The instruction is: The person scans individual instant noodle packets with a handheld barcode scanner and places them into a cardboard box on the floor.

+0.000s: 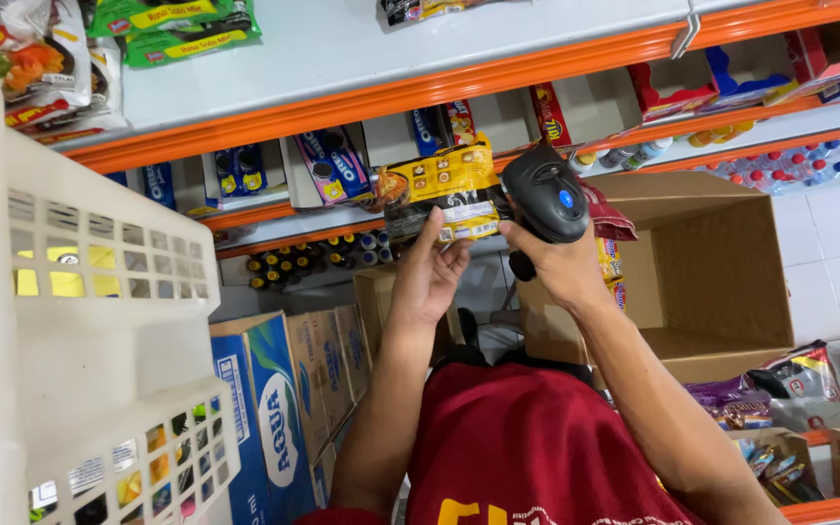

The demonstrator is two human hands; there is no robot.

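Left hand (432, 277) pinching 1 flat noodle packet (444, 190), yellow above and black below, glossy and crinkled, raised before the orange-edged shelf (391, 92). Right hand (561, 262) wrapped tight around a black barcode scanner (548, 199), touching the packet's edge.

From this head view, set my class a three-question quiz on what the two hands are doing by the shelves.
1. True or false: the right hand holds a black scanner.
2. What does the left hand hold? A) a bottle B) a yellow packet C) a box
3. What stands open behind the hands?

Key:
1. True.
2. B; the left fingers grip its lower edge.
3. A cardboard box, beside the orange-edged shelves.
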